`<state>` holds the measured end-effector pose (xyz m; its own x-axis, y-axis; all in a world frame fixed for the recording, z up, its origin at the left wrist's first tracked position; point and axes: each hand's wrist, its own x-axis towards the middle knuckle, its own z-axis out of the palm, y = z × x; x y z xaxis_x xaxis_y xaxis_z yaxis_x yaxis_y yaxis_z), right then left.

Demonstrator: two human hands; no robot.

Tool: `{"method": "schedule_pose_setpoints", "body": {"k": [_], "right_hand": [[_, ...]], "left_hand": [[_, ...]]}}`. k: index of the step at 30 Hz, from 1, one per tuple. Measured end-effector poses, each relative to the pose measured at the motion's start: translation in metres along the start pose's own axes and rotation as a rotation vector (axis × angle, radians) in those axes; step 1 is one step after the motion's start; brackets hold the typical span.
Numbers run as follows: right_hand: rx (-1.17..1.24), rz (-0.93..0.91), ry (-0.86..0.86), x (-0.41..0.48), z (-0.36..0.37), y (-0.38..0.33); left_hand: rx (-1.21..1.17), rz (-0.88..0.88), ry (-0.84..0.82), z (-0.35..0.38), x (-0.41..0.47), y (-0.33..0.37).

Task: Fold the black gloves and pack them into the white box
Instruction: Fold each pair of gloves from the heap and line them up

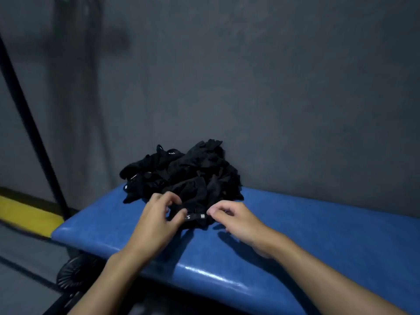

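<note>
- Both forearms come in from the lower edge of the view, and the left hand point(159, 214) and right hand point(234, 218) meet at one black glove point(193, 201) at the near side of the pile.
- Risk: this glove lies partly against the pile of black gloves point(181, 169), so pulling it may drag a neighbour glove with it, or push some off the bench's left end.
- Risk: everything is black on black in weak light, so I think it is easy to take two layers as one and make a crooked fold.
- Risk: the white box is not in view, so the folded glove may have to be carried some way and can open again.
- Left hand: fingers curled, thumb and fingertips pinch the left end of the cuff point(196, 217), beside its small white tags.
- Right hand: fingers also curled, thumb and forefinger nearly closed at the right end of the same cuff; it seems to pinch the edge, but the contact is small.
- Outward: the pile rests on a blue padded bench point(318, 223), against a grey wall point(272, 76).
</note>
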<state>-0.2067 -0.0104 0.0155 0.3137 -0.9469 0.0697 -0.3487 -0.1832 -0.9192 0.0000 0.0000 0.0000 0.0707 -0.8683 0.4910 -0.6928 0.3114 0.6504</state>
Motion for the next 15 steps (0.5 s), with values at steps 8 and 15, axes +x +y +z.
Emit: {"method": "schedule_pose_setpoints", "body": {"k": [8,15], "right_hand": [[-0.06,0.045,-0.005,0.0102,0.012,0.0035],[0.047,0.088,0.079,0.0046,0.0045,0.0038]], "left_hand": [[0.094,-0.085,-0.189,0.0045,0.0051,-0.0071],[0.002,-0.115,-0.195,0.0073,0.0047,-0.0033]]}}
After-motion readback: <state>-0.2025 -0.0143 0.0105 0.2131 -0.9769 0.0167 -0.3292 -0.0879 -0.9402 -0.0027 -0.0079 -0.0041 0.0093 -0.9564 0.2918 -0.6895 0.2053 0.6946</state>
